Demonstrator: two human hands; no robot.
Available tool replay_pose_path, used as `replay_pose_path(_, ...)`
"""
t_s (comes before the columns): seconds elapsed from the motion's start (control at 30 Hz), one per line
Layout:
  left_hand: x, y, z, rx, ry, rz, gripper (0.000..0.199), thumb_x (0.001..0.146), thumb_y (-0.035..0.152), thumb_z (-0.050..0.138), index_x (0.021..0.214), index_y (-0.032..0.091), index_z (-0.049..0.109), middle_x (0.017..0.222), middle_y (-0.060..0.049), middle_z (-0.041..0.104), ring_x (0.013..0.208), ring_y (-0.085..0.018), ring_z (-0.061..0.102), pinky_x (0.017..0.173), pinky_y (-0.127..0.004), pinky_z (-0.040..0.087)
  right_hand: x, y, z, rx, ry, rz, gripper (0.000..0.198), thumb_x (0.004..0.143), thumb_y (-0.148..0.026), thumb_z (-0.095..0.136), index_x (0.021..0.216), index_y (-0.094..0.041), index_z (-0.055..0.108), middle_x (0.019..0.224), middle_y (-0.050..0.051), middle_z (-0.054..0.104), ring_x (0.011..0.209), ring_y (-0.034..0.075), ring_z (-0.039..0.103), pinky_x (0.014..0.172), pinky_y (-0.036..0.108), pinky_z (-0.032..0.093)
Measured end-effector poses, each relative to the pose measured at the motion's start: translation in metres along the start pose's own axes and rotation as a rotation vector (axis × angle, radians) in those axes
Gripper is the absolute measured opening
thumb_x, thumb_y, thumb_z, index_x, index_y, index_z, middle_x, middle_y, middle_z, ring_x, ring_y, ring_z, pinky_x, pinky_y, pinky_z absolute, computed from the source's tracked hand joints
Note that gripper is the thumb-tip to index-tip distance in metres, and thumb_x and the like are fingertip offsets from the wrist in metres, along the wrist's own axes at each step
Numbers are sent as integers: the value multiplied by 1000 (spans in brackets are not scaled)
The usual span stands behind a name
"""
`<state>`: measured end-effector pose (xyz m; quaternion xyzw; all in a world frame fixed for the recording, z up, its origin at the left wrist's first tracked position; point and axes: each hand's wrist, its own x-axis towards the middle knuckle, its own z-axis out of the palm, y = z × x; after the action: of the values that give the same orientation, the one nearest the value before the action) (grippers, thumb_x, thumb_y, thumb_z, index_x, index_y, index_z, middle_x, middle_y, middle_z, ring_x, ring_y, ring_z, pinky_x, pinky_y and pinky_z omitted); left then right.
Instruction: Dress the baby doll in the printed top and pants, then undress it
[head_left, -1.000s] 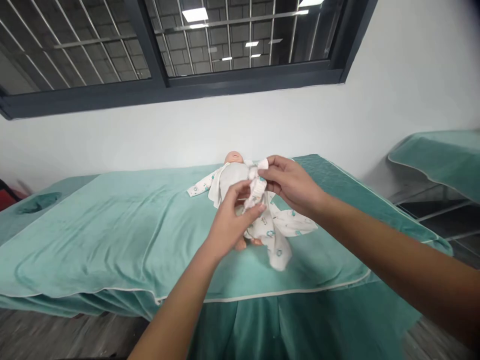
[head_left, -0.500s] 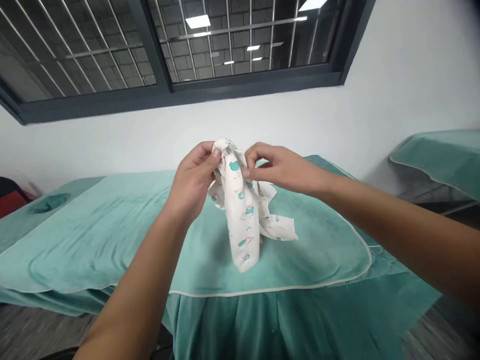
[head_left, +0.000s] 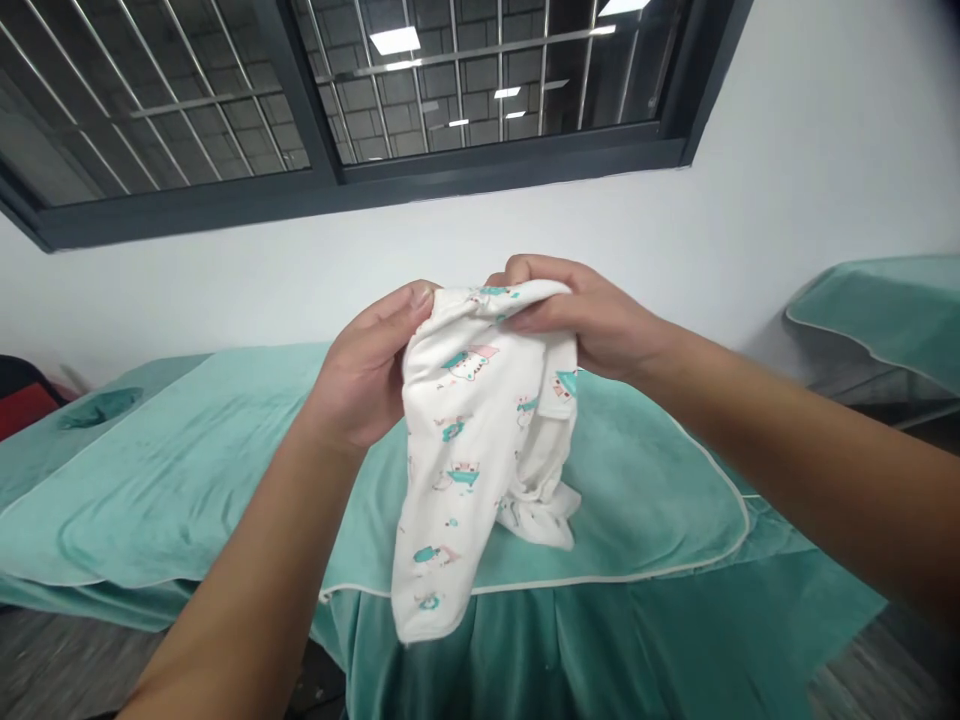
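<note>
A white baby garment (head_left: 457, 420), printed with small teal and pink cartoon figures, hangs in front of me above the bed. My left hand (head_left: 371, 370) is closed on its upper left edge, the thumb lying on top. At the upper right edge my right hand (head_left: 589, 310) pinches the cloth, some fingers hidden behind the fabric. Between the two hands the top edge is stretched out. One long tube of the garment, a leg or sleeve, dangles at the left, and a bunched part hangs lower right.
A massage-style bed with teal covers (head_left: 637, 500) stands below the garment, its face hole (head_left: 101, 408) at the left end. Behind it rise a white wall (head_left: 750, 200) and a barred window (head_left: 480, 90). Another teal-covered surface (head_left: 885, 310) stands at the right.
The garment has gone from a narrow, gathered hang to being spread between both hands. My right hand has moved right and up and now grips the cloth; the long tube hangs lower and further left.
</note>
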<state>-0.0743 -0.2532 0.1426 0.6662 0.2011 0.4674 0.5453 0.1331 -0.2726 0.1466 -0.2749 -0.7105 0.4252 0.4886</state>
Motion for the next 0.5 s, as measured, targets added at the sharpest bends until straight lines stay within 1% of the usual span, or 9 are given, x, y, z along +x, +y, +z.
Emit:
replay_pose_path(0.07,0,-3,-7,26,41,-18,34,85,52,63,74,21,56,63,-1,47,65,-17,57,60,-30,46,-4,0,-3,49,21,44,30,72,-39,75,71,-21,51,63,-4,45,56,10,43,50,23,34)
replay_pose_path(0.13,3,-6,-15,44,63,-46,42,86,61,57,74,20,58,62,0,45,60,-16,55,58,-30,45,-6,4,-4,56,30,84,34,72,-45,76,71,-22,51,60,-5,44,55,10,43,50,24,33)
replay_pose_path(0.2,5,-9,-19,114,72,-75,50,85,68,53,76,20,62,61,-1,48,57,-16,54,55,-29,44,-5,10,-3,32,56,96,37,72,-48,78,71,-22,51,61,-5,46,57,11,45,52,24,35)
replay_pose_path(0.23,6,-10,-19,174,69,-88,50,83,69,55,78,19,64,62,-1,52,58,-16,55,54,-29,43,-3,13,-1,13,77,93,37,72,-48,78,71,-22,51,63,-4,48,58,11,46,53,25,35)
replay_pose_path(0.33,6,-14,-10,387,-14,-133,41,75,58,72,85,18,68,70,-3,63,66,-18,61,58,-28,45,2,23,7,-39,131,75,36,73,-47,78,74,-23,52,67,-4,53,62,12,50,57,26,38)
replay_pose_path(0.4,5,-17,0,467,-62,-147,34,73,50,76,81,17,69,72,-2,65,69,-19,62,60,-28,46,4,28,11,-64,139,69,33,76,-46,76,75,-22,53,69,-4,55,63,12,50,59,26,39)
replay_pose_path(0.43,4,-19,3,465,-55,-136,32,74,47,75,80,17,68,72,-2,65,70,-19,62,61,-28,46,3,30,12,-71,139,68,32,77,-47,75,75,-22,54,69,-4,55,62,12,49,58,25,39)
replay_pose_path(0.5,5,-24,5,363,19,-82,29,77,45,73,81,17,67,75,-2,66,71,-19,63,63,-29,48,0,34,9,-64,123,75,33,79,-50,72,72,-22,55,65,-4,53,59,11,48,56,25,37)
